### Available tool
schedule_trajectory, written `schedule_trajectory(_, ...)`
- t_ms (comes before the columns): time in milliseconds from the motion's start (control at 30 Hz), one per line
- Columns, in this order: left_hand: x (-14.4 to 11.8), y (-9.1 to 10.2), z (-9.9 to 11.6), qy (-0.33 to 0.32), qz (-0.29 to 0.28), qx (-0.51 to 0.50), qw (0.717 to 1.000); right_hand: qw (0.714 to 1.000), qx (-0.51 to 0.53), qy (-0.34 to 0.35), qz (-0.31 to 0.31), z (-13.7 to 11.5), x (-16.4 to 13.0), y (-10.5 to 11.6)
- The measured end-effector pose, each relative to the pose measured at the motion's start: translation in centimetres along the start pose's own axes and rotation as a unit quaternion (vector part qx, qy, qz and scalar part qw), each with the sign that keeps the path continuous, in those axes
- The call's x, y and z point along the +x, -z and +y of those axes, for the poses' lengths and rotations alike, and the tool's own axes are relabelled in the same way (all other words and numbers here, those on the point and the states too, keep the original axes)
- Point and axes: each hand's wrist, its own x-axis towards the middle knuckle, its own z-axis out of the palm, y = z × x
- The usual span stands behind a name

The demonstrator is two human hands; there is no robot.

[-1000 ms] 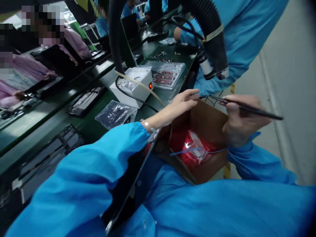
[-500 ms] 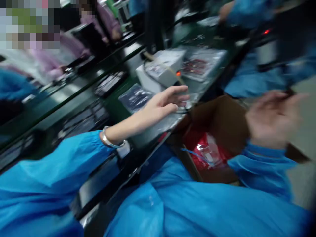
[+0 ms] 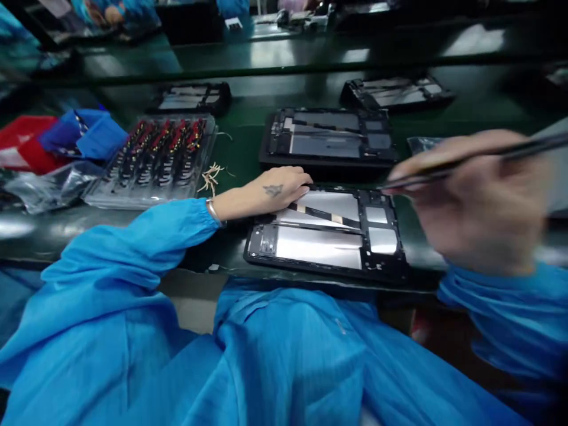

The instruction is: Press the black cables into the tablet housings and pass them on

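Left hand [image 3: 280, 190] moved onto opened device [image 3: 319, 247], right hand [image 3: 481, 204] holding dark tool [image 3: 539, 146]

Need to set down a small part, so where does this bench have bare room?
Bare green bench shows between the clear tray and the second black device, beyond the left hand; a narrower patch lies between the near black device and the right sleeve. The left side is crowded: red bin, blue bin, plastic bag, clear tray.

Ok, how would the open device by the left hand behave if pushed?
The open device would probably slide rather than tip, lying broad and low. Its straight-edged frame looks fairly stiff, but the exposed dark strip might snag.
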Motion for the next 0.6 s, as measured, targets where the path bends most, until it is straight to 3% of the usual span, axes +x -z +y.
schedule_trajectory(67, -0.3, -1.3, 0.1, -0.007, 0.031, -0.029, 0.999, 0.999, 0.023, -0.026, -0.038, 0.8, 1.8, -2.5)
schedule_trajectory(167, -1.6, -2.1, 0.2, -0.024, 0.058, -0.058, 0.996, 0.996, -0.054, -0.053, -0.05, 2.9, 2.9, -4.0)
schedule_trajectory(367, -3.2, -3.3, -0.3, -0.047, 0.099, -0.079, 0.991, 0.971, -0.195, -0.086, -0.107, 4.5, 2.1, -2.6)
schedule_trajectory(600, -2.9, -3.3, 0.0, -0.043, 0.107, -0.062, 0.991, 0.959, -0.227, -0.089, -0.144, 3.6, 2.6, -2.9)
